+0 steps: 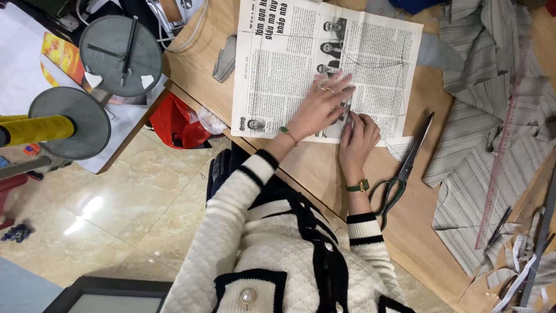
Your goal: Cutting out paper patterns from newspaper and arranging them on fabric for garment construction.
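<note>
Two hands are down on the newspaper sheet (301, 64), which lies spread on the wooden table (324, 168) toward twelve o'clock from you. Your left hand (321, 104) is flat and fully spread, palm pressing the paper near its lower edge and gripping nothing; a thin bracelet sits at that wrist. Your right hand (358, 138) is just at four o'clock of the left, nearly touching it, fingers loosely curled with the tips on the sheet's lower edge. Whether those fingers pinch anything small you cannot tell from here. A green-strapped watch (359, 186) circles that wrist. At three o'clock of your right hand, close by, a pair of scissors (405, 168) with green handles lies on the table, blades pointing toward one o'clock. Farther toward three o'clock lie pieces of striped grey fabric (480, 145) with a long clear ruler (501, 150) across them.
</note>
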